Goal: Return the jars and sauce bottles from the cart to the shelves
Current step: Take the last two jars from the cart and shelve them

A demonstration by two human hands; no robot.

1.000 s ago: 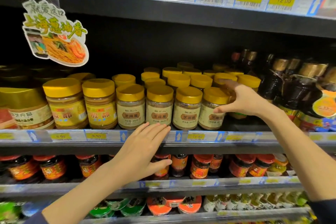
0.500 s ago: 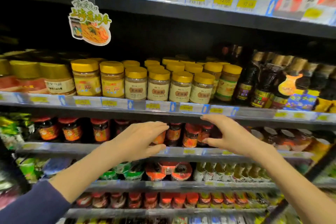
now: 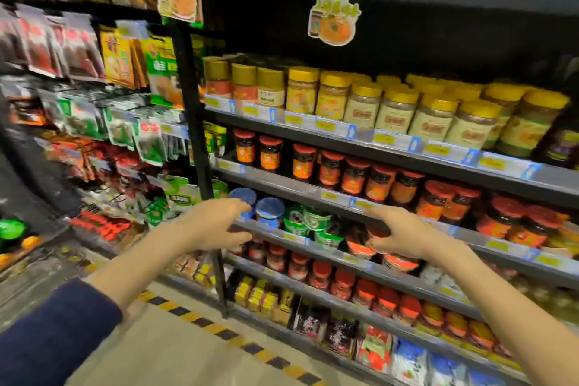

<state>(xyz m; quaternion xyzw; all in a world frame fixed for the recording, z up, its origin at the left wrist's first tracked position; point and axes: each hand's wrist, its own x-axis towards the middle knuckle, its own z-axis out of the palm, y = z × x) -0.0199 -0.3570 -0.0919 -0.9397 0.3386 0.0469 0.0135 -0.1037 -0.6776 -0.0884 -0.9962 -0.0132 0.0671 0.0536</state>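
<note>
Both hands are out in front of the shelves and neither one holds anything. The left hand hangs in the air with its fingers relaxed and spread, thumb underneath, in front of the blue-lidded tubs at the rack's left end. The right hand is just as loose, fingers gently bent and apart, in front of the shelf with the green-lidded cups. Whether either hand touches a shelf edge is hard to tell. Up above, the yellow-lidded jars stand upright in tidy rows on their shelf, under a hanging promo tag. One level down, the red-lidded jars line up side by side. At the far right of the yellow row sits a dark bottle, too blurred to read. Off to the left, hanging packets fill the next rack, and a yellow-and-black stripe runs along the floor below.
</note>
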